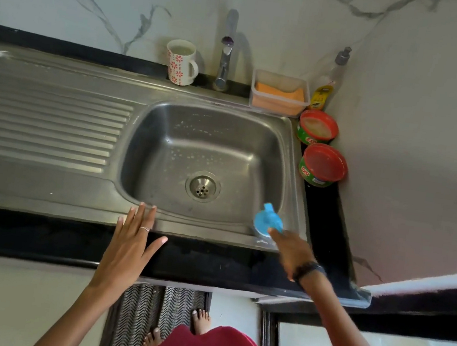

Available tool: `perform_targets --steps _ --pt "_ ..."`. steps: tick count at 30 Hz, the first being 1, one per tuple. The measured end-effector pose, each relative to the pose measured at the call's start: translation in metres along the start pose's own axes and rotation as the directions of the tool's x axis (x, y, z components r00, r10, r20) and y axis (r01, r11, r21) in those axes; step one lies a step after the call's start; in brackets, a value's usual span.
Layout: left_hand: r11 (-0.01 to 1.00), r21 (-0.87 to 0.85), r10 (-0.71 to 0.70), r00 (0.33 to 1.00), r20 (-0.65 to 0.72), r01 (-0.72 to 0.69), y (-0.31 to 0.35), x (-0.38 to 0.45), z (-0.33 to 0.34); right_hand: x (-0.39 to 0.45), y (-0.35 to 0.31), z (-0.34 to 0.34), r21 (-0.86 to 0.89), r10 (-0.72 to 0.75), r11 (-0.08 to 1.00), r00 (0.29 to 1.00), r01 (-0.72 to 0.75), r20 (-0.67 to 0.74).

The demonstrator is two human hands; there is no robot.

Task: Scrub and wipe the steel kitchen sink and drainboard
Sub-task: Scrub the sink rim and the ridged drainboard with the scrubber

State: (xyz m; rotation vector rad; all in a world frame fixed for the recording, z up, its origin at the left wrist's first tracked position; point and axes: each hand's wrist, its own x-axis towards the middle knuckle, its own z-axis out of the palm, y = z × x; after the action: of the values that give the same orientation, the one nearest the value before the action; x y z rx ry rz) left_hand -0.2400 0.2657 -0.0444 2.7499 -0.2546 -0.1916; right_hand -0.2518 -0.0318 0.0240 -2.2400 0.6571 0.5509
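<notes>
Left hand [131,242] lies flat, fingers spread, on the sink [173,228] front rim; right hand [291,249] grips a blue scrubber [267,220] at the sink's near-right corner.

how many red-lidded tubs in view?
2. Both on the black counter strip right of the sink: far tub beside the sponge box, near tub just in front. None visibly hidden.

Left hand [129,242] lower centre-left, flat and palm down, fingers spread and pointing up the frame, a ring on one finger; right hand [291,249] lower centre-right, arm running in from the bottom right, dark band on the wrist, fingers closed around something blue
</notes>
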Motion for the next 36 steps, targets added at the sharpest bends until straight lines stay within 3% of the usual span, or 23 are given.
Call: perform_targets --steps 4,7,9,12,14,16,18,20,24,30,33,36 --pt "0.997 -0.025 -0.07 0.997 -0.017 0.07 -0.008 -0.012 0.003 -0.01 0.008 -0.013 0.01 0.002 1.0 0.994 -0.004 0.106" --pt "0.993 -0.044 -0.113 0.993 -0.034 0.112 -0.007 -0.018 0.0 -0.006 -0.019 0.023 0.103 -0.149 0.985 0.983 0.137 0.109" --pt "0.989 -0.061 -0.136 0.989 -0.06 0.133 -0.006 -0.02 -0.001 -0.004 -0.053 0.058 0.047 -0.303 0.953 0.936 0.299 0.181" --pt "0.986 -0.061 -0.162 0.983 -0.09 0.157 -0.008 -0.02 -0.003 0.0 -0.086 0.089 -0.09 -0.322 0.926 0.893 0.366 0.314" --pt "0.982 -0.069 -0.181 0.978 -0.099 0.175 -0.012 -0.019 -0.006 0.002 -0.08 0.084 -0.083 -0.359 0.913 0.883 0.399 0.302" --pt "0.979 -0.074 -0.199 0.975 -0.1 0.192 -0.014 -0.018 -0.008 0.009 -0.053 0.058 0.026 -0.31 0.95 0.927 0.312 0.212" --pt "0.974 -0.082 -0.218 0.971 -0.098 0.211 -0.014 -0.019 -0.008 0.014 -0.021 0.02 0.087 -0.169 0.983 0.978 0.159 0.126" --pt "0.971 -0.085 -0.232 0.968 -0.099 0.224 -0.013 -0.02 -0.007 0.017 -0.002 -0.006 0.087 -0.086 0.993 0.988 0.075 0.129" --pt "0.963 -0.12 -0.257 0.957 -0.137 0.242 -0.009 -0.025 -0.005 0.029 -0.024 0.003 -0.026 -0.163 0.985 0.967 0.172 0.194" --pt "0.953 -0.124 -0.293 0.943 -0.156 0.276 -0.011 -0.04 -0.002 0.029 -0.111 0.081 -0.084 -0.345 0.909 0.852 0.407 0.394" --pt "0.947 -0.126 -0.313 0.937 -0.152 0.296 -0.012 -0.042 -0.003 0.027 -0.11 0.084 -0.068 -0.35 0.912 0.853 0.404 0.387" --pt "0.939 -0.131 -0.336 0.928 -0.162 0.317 -0.011 -0.043 -0.005 0.031 -0.064 0.05 0.016 -0.3 0.951 0.903 0.31 0.306"
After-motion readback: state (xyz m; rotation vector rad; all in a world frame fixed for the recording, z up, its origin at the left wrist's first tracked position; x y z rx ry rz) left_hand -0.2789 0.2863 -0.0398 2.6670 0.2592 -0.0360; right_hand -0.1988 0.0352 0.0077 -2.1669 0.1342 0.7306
